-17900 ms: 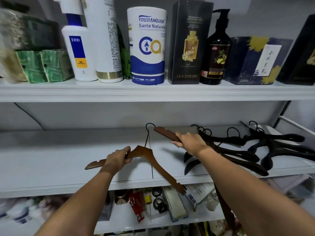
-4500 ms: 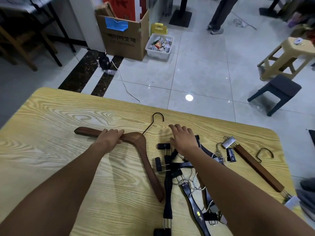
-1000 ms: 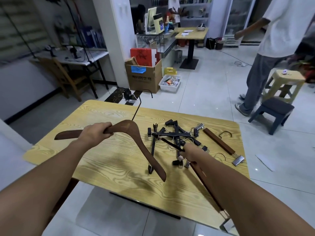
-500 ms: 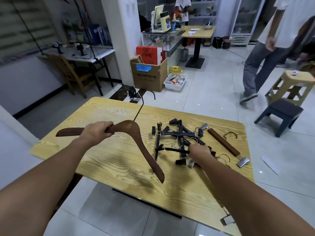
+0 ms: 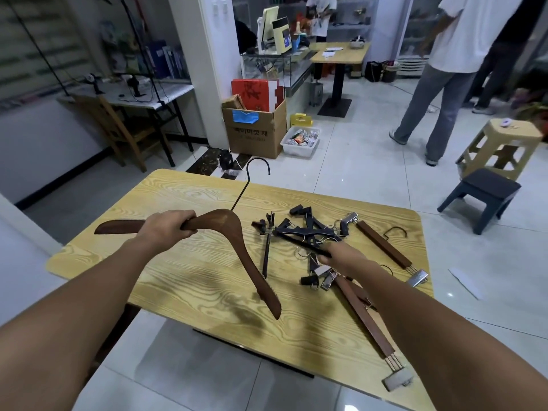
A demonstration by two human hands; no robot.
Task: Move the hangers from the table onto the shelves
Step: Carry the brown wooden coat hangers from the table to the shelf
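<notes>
My left hand (image 5: 166, 226) grips a brown wooden coat hanger (image 5: 237, 247) by its left arm and holds it above the wooden table (image 5: 184, 280), black hook pointing away. My right hand (image 5: 344, 258) grips a black clip hanger (image 5: 305, 234) at the near edge of a tangled pile of black clip hangers (image 5: 299, 229) in the table's middle. A brown clip hanger (image 5: 367, 324) runs under my right forearm toward the near edge. Another brown clip hanger (image 5: 385, 246) lies at the right. The shelves are out of view.
A cardboard box (image 5: 255, 132) and a white bin (image 5: 301, 140) sit on the floor beyond the table. A dark stool (image 5: 482, 197) and a beige stool (image 5: 501, 146) stand at the right, where a person (image 5: 439, 84) walks. A wooden chair (image 5: 118, 129) is at far left.
My right hand has lifted slightly with a black clip hanger from the pile. My left hand keeps the brown hanger raised. The person at the right has walked on.
</notes>
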